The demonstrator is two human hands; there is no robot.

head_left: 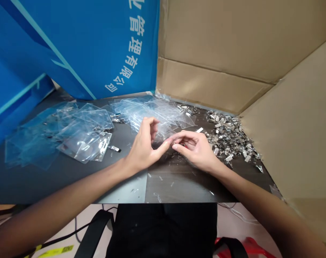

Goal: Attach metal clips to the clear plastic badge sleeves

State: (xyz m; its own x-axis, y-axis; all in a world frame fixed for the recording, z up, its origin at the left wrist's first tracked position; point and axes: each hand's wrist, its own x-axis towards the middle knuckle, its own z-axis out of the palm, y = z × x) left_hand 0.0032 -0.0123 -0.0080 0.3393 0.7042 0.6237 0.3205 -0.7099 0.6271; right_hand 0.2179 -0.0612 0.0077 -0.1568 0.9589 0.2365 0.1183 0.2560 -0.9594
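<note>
My right hand (pixel 195 150) is curled over a small red and metal item (pixel 182 144), pinching it between fingers and thumb. My left hand (pixel 142 148) is just left of it, fingers curved, with its thumb side reaching to my right fingertips. Whether the left hand grips anything is hidden. Transparent plastic badge holders (pixel 84 134) lie in a loose spread to the left, and more (pixel 141 111) sit behind my hands. A heap of small metal clips (pixel 227 136) lies to the right of my right hand.
Both piles rest on a dark tabletop (pixel 176 182) scattered with small plastic bits. A blue printed board with white Chinese characters (pixel 106 46) stands behind on the left, and cardboard walls (pixel 213 46) stand behind and right. A black bag (pixel 163 233) lies below the table edge.
</note>
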